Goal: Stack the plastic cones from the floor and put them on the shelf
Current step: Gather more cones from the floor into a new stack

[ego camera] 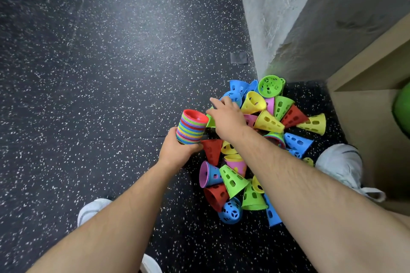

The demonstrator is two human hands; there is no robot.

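Observation:
My left hand grips a tall stack of nested, many-coloured plastic cones with a red one on top, held just above the floor. To its right, a pile of loose perforated cones in green, yellow, blue, red and pink lies on the dark speckled floor. My right hand hovers over the pile's left edge, beside the stack. A green cone shows partly beneath its palm, and the hand hides whether the fingers hold it. The wooden shelf stands at the right.
A grey concrete wall corner rises behind the pile. A green ball sits inside the shelf. My white shoes stand on either side. A grey tape patch marks the floor.

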